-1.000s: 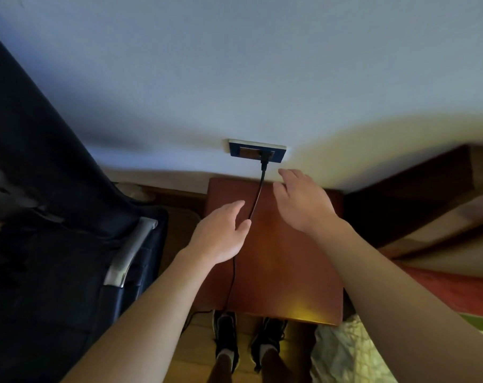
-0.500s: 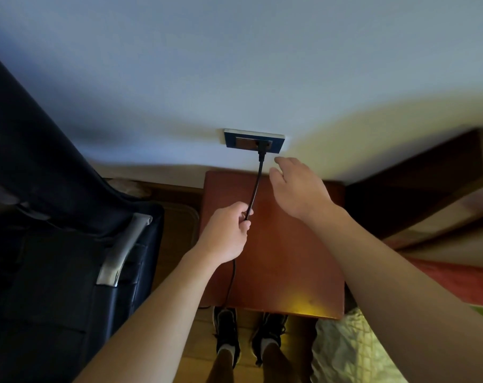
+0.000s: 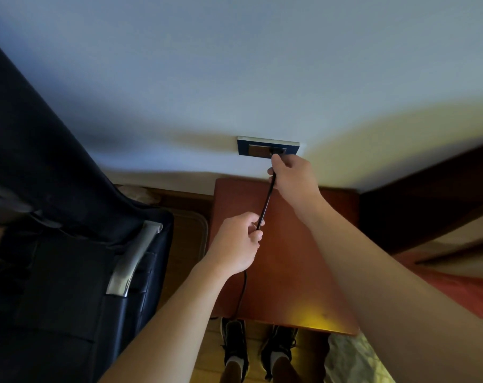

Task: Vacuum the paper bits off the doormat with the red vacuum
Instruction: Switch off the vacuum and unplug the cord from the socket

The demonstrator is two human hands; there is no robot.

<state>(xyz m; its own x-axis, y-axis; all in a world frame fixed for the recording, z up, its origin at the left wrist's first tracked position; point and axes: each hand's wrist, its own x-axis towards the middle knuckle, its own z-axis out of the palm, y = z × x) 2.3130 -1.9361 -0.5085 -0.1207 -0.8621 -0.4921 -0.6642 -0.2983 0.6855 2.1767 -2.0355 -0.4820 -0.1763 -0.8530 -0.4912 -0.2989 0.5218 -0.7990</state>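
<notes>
Gripping the black cord (image 3: 267,200) right beneath the wall socket (image 3: 262,146), the right hand (image 3: 295,181) curls its fingers round the cord's top end. The left hand (image 3: 239,241) closes its grip on the same cord lower down; below that grip it trails across the red-brown tabletop (image 3: 298,272).

Room is lying open over the reddish-brown wooden side table (image 3: 295,272), the taut black cord (image 3: 266,203) cutting through it. Dark navy padded chair (image 3: 55,244) is crowding the left, dark wooden frame (image 3: 428,194) blocking the right.
</notes>
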